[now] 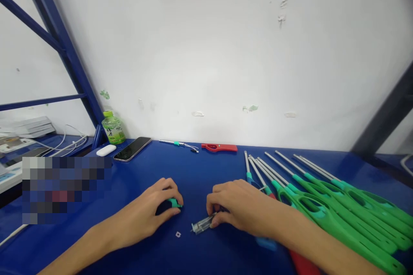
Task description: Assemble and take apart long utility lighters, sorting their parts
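Head camera, and we go straight to the grip: the right hand point(238, 204) has its thumb and curled fingers closed on one end of a clear plastic part point(202, 225), the other end poking out toward the left hand point(158, 206). Over on that side, thumb and fingertips curve in nearly together around a small teal piece point(174, 203), mostly masked by the fingers; whether it is lifted off the blue tabletop point(190, 176), I can't tell.

Between the hands and nearer the camera lies a tiny pale square piece point(178, 234) with a dark centre, well placed for us to see! Beneath the right forearm, a red piece point(301, 262) shows its end, with a blurred blue item point(267, 243) beside the arm.

Out to the right, what a spread: green long-necked lighters point(342, 215), overlapping, their metal tubes angled toward the wall point(206, 51). Along the wall's foot, a red lighter body point(219, 148) lies flat, and just left of it a metal tube with wires point(176, 142). Farther left come a phone point(133, 149), face up, a white case point(106, 150) and, upright at the back, a green-capped bottle point(113, 128).
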Tool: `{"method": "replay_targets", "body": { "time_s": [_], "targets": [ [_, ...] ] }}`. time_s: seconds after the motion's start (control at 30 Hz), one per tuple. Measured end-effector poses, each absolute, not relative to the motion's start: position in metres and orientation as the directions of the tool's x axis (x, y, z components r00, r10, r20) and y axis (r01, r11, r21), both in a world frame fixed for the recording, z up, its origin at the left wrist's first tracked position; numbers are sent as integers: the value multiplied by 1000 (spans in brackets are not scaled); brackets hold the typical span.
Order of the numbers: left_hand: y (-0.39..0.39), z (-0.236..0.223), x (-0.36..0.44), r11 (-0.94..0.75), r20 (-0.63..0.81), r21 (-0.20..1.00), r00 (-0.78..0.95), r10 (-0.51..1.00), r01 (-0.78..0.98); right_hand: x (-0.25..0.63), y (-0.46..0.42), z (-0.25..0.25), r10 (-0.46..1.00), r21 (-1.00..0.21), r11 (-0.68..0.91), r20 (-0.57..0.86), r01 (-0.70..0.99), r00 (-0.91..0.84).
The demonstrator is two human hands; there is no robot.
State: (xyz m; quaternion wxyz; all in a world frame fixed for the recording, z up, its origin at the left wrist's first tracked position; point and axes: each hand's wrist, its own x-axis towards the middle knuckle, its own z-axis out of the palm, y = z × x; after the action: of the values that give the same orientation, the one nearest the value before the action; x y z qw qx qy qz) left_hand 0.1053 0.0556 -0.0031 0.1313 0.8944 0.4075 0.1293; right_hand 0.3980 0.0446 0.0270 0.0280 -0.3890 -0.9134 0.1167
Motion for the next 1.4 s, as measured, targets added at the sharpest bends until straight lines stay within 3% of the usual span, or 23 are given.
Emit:
{"method": "replay_targets", "body": {
  "time_s": [0.2, 0.37, 0.5, 0.67, 0.93, 1.13, 1.23, 1.4],
  "targets": [
    [99, -17, 79, -561, 223, 291, 515, 828, 775, 351, 91, 31, 759, -87, 648, -5, 757, -651],
    [77, -18, 86, -570, 288, 243, 503, 815, 785, 353, 109, 49, 836, 2, 548, 9, 836, -548],
    [32, -22, 101, -653, 203, 290, 622, 756, 699, 395, 80, 58, 878, 91, 477, -107, 874, -467],
    [15, -23, 110, -693, 96, 324, 707, 701, 644, 420, 29, 47, 857, 168, 507, -201, 846, -474],
    [36, -18, 111, -647, 87, 195, 644, 760, 737, 374, 46, 27, 762, 193, 648, -188, 737, -620],
    [73, -26, 82, -510, 200, 62, 490, 849, 858, 326, 81, 28, 721, 139, 693, -101, 708, -686],
    [81, -25, 72, -481, 248, 45, 457, 854, 875, 332, 85, 41, 778, 142, 626, -47, 766, -627],
    [74, -17, 88, -572, 311, 106, 520, 796, 813, 391, 65, 56, 930, 204, 345, 57, 916, -363]
  ]
}}
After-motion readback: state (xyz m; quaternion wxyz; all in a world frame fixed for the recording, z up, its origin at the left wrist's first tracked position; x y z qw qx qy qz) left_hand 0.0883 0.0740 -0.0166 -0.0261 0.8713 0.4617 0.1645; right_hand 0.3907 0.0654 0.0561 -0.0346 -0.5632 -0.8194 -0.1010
